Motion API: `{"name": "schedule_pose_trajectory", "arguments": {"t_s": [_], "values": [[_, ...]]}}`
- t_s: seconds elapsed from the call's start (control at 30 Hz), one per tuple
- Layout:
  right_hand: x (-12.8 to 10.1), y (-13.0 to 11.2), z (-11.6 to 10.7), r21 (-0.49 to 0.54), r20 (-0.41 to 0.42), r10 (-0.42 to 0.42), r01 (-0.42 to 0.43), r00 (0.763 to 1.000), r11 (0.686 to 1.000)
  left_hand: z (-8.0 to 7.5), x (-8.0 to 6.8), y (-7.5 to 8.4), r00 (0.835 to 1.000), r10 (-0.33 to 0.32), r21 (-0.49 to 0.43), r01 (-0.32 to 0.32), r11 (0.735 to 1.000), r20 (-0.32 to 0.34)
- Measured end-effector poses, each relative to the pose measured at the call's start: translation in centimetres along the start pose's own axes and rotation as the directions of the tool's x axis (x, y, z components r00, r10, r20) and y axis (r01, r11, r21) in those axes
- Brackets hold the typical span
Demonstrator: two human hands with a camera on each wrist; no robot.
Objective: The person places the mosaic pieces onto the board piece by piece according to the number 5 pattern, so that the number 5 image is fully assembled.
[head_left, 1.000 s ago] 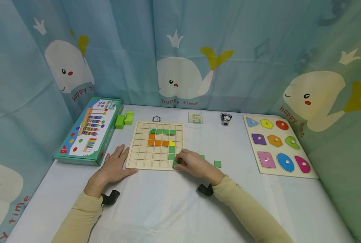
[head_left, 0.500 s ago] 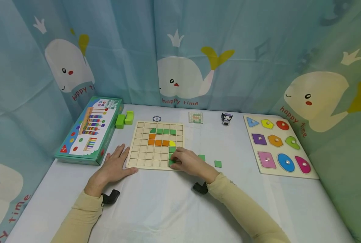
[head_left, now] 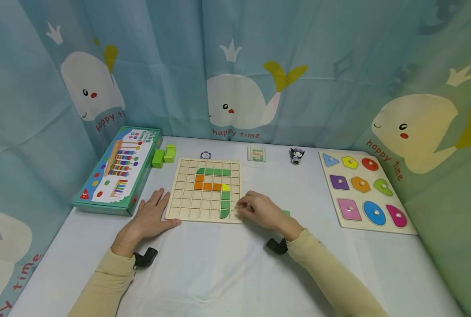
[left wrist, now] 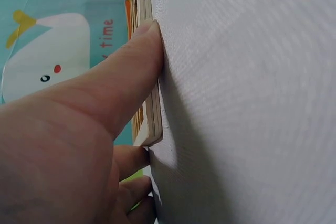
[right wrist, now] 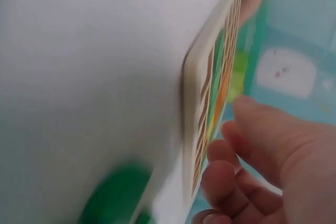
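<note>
A square wooden grid board (head_left: 187, 207) lies on the white cloth. In its cells sit several green squares (head_left: 225, 196), orange pieces (head_left: 207, 186), a yellow piece (head_left: 225, 187) and a rounded green piece (head_left: 224, 214) in the bottom row. My left hand (head_left: 150, 218) rests at the board's near left corner; in the left wrist view its thumb (left wrist: 139, 51) touches the front edge. Beside the board's right edge hovers my right hand (head_left: 261, 211), its fingers loosely bent. Nothing shows between thumb and fingertips in the right wrist view. A loose green tile (head_left: 286, 212) is partly hidden behind this hand.
A ring game box (head_left: 118, 171) and light green blocks (head_left: 158, 158) stand left. Behind the board lie a round token (head_left: 205, 155), a pattern card (head_left: 257, 154) and a small figurine (head_left: 296, 156). A knobbed shape puzzle (head_left: 366, 191) lies right; a curtain (head_left: 172, 66) surrounds the table.
My right hand has put the rounded green piece into the bottom row, let go and moved right off it. My left hand has stayed in place.
</note>
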State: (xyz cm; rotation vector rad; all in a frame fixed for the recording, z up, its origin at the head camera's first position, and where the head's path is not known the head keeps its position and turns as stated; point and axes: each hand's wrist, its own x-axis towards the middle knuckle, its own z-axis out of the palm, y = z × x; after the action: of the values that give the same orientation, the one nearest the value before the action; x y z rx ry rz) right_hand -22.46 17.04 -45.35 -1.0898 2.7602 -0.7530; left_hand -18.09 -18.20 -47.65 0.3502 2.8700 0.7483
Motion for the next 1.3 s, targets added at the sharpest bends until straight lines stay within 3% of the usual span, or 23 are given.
{"name": "schedule_pose_trajectory", "arguments": {"t_s": [0.37,0.73,1.0,1.3], "values": [[-5.4,4.1,-3.6,0.041,-0.077,0.16,-0.158,0.984,0.987,0.0,0.0,0.0,1.0,-0.002,0.013,0.002,1.0,-0.001],[-9.1,6.1,-4.5,0.051,-0.089,0.231,-0.227,0.969,0.973,0.2,0.0,-0.1,1.0,-0.005,0.016,0.005,1.0,0.002],[-10.2,6.5,-4.0,0.06,-0.076,0.279,-0.274,0.957,0.96,0.1,0.1,-0.1,1.0,-0.006,0.018,0.006,1.0,0.004],[-9.5,6.2,-3.4,0.011,-0.095,0.266,-0.266,0.959,0.964,0.2,0.1,-0.1,1.0,-0.008,0.018,0.008,1.0,0.002]]}}
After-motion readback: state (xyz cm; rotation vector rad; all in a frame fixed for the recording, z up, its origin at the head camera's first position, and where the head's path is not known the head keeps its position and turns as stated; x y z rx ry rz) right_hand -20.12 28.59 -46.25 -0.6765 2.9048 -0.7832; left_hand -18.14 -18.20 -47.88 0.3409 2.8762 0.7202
